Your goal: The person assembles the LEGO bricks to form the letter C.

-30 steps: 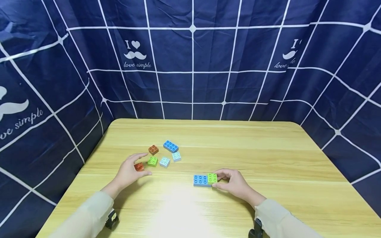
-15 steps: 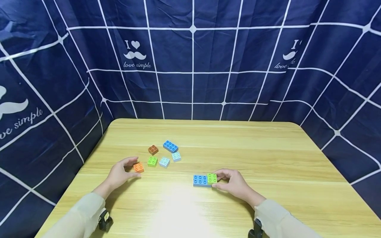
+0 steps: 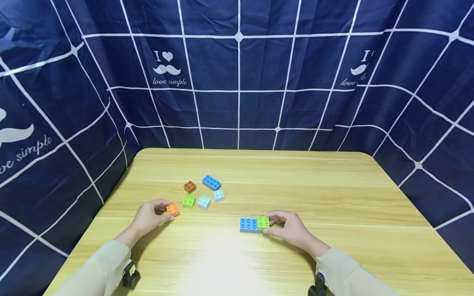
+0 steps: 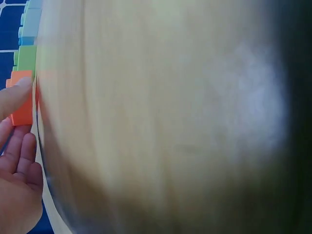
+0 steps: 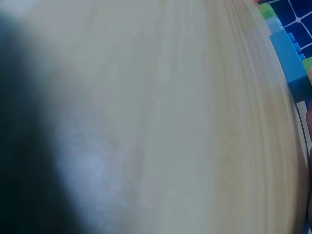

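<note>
In the head view my left hand (image 3: 149, 218) has its thumb and fingers on either side of an orange toy brick (image 3: 173, 209), pinching it at the table. The left wrist view shows the thumb against that orange brick (image 4: 22, 102), with several fingers curled below. Farther right, my right hand (image 3: 290, 228) grips the right end of a long blue brick (image 3: 248, 224), which has a small green brick (image 3: 263, 222) stacked on that end. Only the edge of the right hand shows in the right wrist view, beside the blue brick (image 5: 291, 63).
Beside the orange brick lie a loose green brick (image 3: 189, 201), a brown brick (image 3: 190, 187), two light blue bricks (image 3: 204, 202) and a second long blue brick (image 3: 211, 182). All rest on the wooden table (image 3: 296, 176). A dark blue checked curtain (image 3: 259, 74) surrounds it.
My left hand has drawn back left and toward me from above the bricks, then closed its thumb and fingers on the orange brick. The right hand and its stack hold still.
</note>
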The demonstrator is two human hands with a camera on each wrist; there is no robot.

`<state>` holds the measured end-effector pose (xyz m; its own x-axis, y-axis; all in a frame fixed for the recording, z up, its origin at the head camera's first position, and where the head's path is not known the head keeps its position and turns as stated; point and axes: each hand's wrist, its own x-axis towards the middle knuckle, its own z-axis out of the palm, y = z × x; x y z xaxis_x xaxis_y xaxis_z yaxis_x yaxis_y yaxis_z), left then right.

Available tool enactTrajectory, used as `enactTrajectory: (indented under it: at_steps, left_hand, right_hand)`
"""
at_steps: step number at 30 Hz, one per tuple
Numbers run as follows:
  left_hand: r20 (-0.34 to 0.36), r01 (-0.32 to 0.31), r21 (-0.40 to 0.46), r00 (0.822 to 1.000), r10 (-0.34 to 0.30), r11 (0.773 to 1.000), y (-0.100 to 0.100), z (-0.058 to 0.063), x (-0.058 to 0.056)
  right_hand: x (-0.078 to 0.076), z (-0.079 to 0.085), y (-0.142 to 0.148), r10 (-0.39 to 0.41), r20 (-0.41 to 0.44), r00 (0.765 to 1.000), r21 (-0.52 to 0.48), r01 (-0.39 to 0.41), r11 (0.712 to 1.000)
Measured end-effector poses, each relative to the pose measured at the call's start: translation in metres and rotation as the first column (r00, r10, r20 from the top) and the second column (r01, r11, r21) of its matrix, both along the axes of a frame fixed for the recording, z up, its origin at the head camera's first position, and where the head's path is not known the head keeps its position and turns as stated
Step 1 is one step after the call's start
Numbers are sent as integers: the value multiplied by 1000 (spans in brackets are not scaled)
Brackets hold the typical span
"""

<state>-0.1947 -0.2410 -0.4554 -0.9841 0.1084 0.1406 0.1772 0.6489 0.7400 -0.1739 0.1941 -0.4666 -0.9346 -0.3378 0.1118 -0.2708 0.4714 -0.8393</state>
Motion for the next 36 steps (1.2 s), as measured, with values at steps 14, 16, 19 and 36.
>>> enactTrajectory:
  at_steps: [14, 16, 19, 36]
  left_hand:
    - [-36, 118, 135, 993, -114, 984, 44, -2, 10]
    - [-34, 142, 140, 990, -139, 980, 51, -3, 10]
    - [-30, 187, 145, 982, -185, 972, 63, -4, 11]
    - [-75, 400, 188, 916, -393, 897, 131, 0, 3]
  right_hand:
    - [0, 0, 0, 10, 3, 1000, -15, -10, 1000]
    - [0, 0, 0, 8, 3, 1000, -14, -8, 1000]
    - [0, 0, 0, 8, -2, 1000, -15, -8, 1000]
    - [-1, -3, 1, 5, -9, 1000, -10, -5, 1000]
